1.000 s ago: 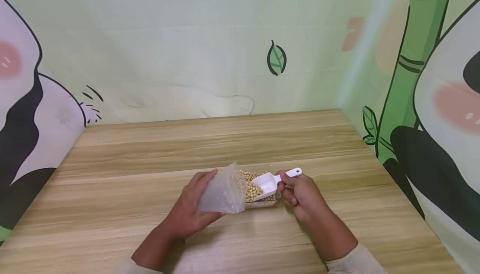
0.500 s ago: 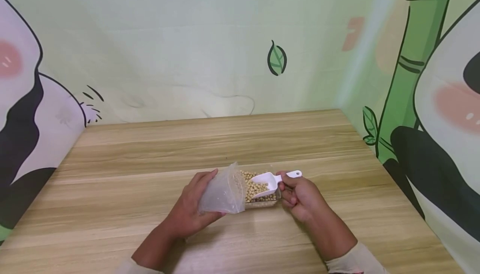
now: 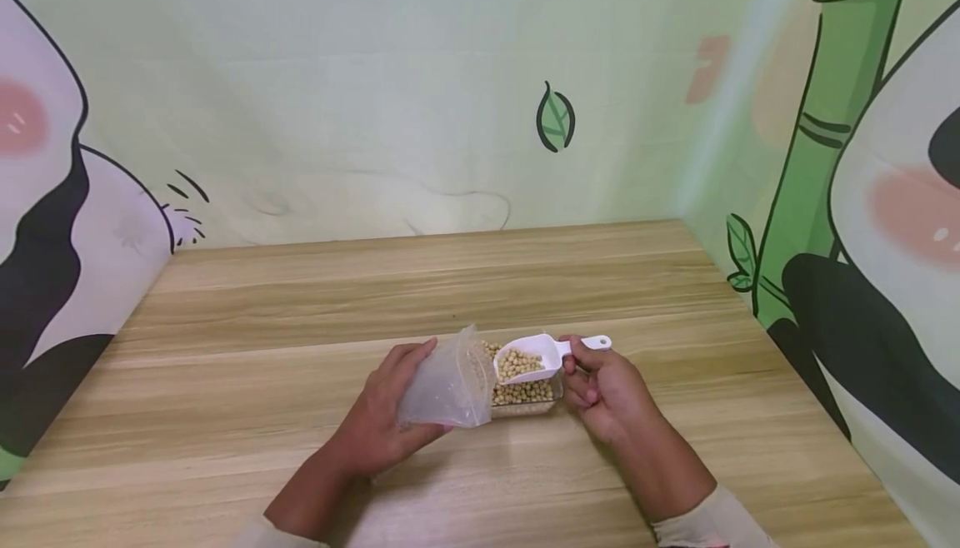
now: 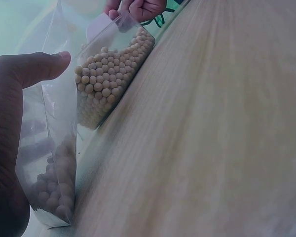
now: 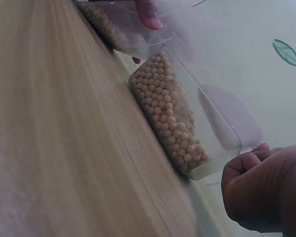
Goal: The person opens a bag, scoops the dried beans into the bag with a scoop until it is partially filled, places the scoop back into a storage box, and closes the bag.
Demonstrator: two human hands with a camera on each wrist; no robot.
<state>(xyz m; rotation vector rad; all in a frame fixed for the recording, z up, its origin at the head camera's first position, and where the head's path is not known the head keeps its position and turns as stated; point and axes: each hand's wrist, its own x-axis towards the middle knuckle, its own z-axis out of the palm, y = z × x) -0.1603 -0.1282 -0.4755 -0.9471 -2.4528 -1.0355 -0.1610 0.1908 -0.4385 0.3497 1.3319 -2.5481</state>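
Around a clear plastic bag, my left hand curls with its thumb on the near side. The bag's mouth faces right, and round pale beans lie low inside it in the left wrist view. Beside that mouth stands a clear box holding many more of these beans, which look like soybeans. My right hand pinches the handle of a white scoop. Over the box, the scoop carries a heap of soybeans. From the right wrist, the scoop shows above the box's rim.
Everything stands on a wood-grain table. Behind it rises a pale green wall printed with leaves, and panda and bamboo drawings flank the table on both sides.
The scoop has risen from among the beans in the box and now holds a heap of them. My left hand and the bag have stayed nearly still.
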